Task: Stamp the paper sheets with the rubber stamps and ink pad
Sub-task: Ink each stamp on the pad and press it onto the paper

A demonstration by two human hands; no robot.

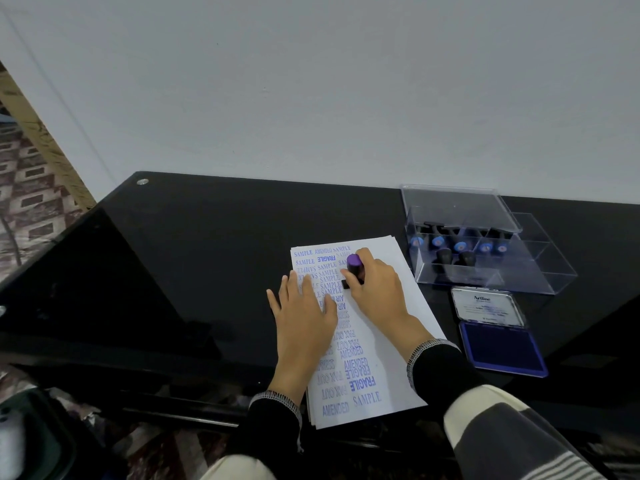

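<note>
A stack of white paper sheets (391, 344) lies on the black glass table (194, 258); the top sheet carries several blue stamped words down its left side. My right hand (377, 289) grips a black rubber stamp with a purple cap (355, 266), its base down on the upper part of the sheet. My left hand (304, 313) lies flat with straight fingers on the sheet's left edge. An open blue ink pad (502, 346) sits to the right of the paper, lid tilted back.
A clear plastic box (485, 268) with its lid raised stands at the back right and holds several black stamps with blue caps. The table's far edge meets a white wall. Patterned floor shows at the left. My knees are below the table's near edge.
</note>
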